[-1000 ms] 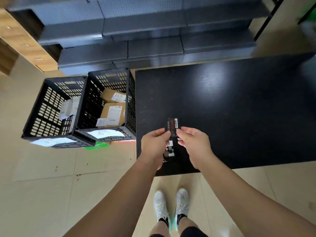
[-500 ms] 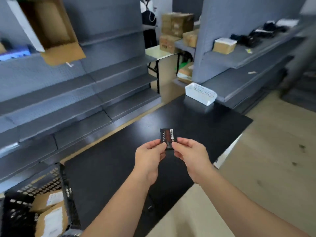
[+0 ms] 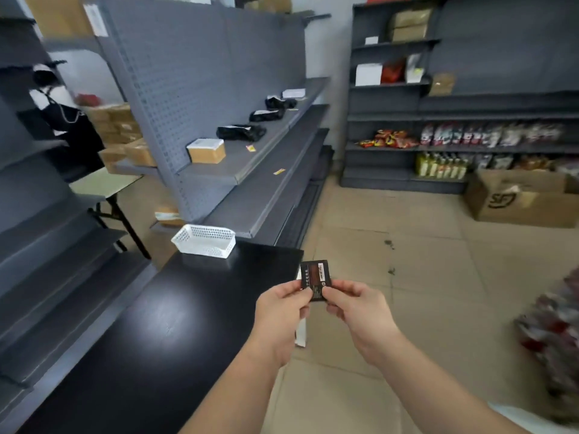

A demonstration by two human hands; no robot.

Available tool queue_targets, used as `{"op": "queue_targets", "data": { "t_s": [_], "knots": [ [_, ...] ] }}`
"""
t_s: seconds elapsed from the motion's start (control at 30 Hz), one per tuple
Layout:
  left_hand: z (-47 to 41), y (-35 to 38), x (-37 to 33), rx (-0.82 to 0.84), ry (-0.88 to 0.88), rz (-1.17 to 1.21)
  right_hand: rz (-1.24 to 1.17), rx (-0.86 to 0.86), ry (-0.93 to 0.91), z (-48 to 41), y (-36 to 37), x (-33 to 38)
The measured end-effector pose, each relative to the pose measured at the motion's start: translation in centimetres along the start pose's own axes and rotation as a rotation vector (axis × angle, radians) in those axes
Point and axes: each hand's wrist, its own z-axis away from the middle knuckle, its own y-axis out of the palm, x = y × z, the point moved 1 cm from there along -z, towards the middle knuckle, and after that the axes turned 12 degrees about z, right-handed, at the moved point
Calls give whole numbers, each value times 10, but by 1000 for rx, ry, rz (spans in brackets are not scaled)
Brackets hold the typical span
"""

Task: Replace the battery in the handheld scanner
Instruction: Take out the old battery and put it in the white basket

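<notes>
Battery (image 3: 315,279): we see a flat black pack with a red-and-white label, held upright in the air between both hands, out past the near corner of the black table (image 3: 175,308) and over the tiled floor (image 3: 423,277).
Left hand (image 3: 279,311): thumb and fingers pinch the battery's lower left edge (the other fingers curl underneath).
Right hand (image 3: 357,311): thumb and forefinger pinch the lower right edge; the rest of the fingers are folded in.
Scanner: we cannot find it in this view.
White basket (image 3: 203,244): a perforated plastic tray sitting at the table's far end, well apart from the hands.
Grey shelving (image 3: 250,158): runs behind the table, carrying a small carton (image 3: 206,151) and several black bagged parcels (image 3: 241,132).
Far shelves (image 3: 470,142): stocked with snack packets, rather blurred.
Cardboard box (image 3: 520,198): on the floor at the right.
</notes>
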Motion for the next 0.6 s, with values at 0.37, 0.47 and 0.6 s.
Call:
{"op": "queue_targets", "data": {
  "t_s": [0.37,0.47,0.6],
  "knots": [
    [-145,141,24,145,-134,-94,-31,-239,46,-146,-109,15],
    [-198,168,25,189,-155,-114,-29,-293,41,-196,-124,21],
    [-270,198,17,226,-183,-163,-56,-341,57,-265,-132,38]
  ]
}}
